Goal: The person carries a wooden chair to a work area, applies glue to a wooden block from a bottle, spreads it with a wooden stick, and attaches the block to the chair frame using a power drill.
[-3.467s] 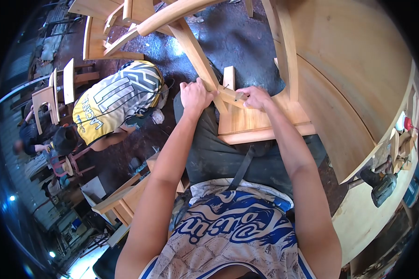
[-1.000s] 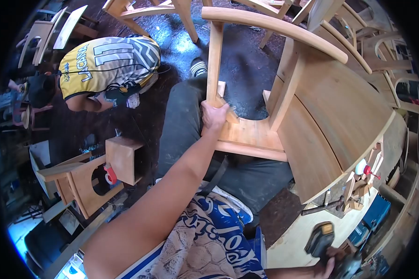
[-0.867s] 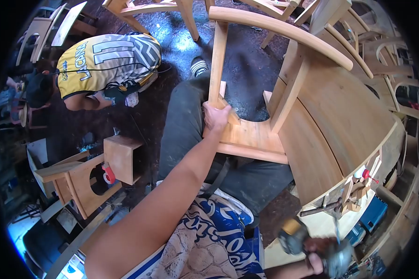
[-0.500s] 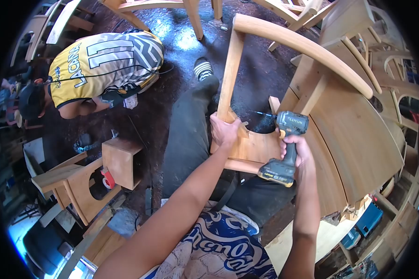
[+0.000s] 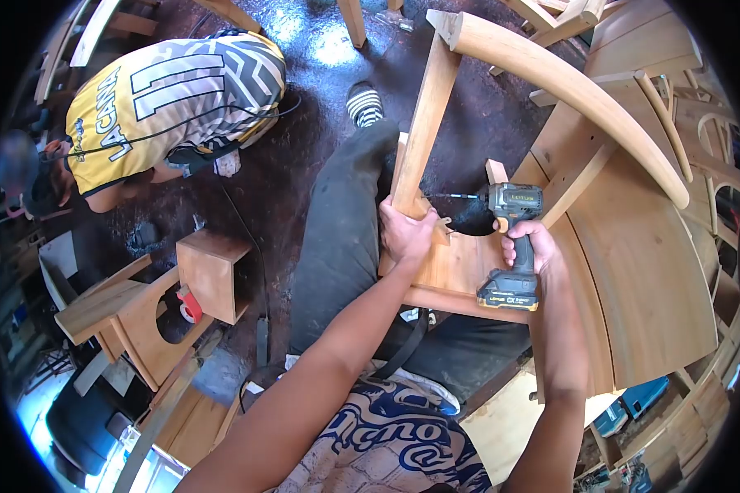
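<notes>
A wooden chair frame with a curved rail and a flat seat board rests over my lap. My left hand is closed round the foot of its upright leg, at the joint with a small corner block. In my right hand is a dark cordless drill, gripped by its handle above the seat board. Its long bit points left, toward the leg just above my left hand. Whether the tip touches the wood cannot be made out.
A large curved wooden panel stands at the right. Another person crouches at the upper left. A wooden piece with red tape lies on the floor at the left. Blue cases are at the lower right.
My right hand has come up from the lower right with the drill and brought it over the seat board, bit toward the leg. My left hand keeps its hold as the chair frame shifts slightly in view.
</notes>
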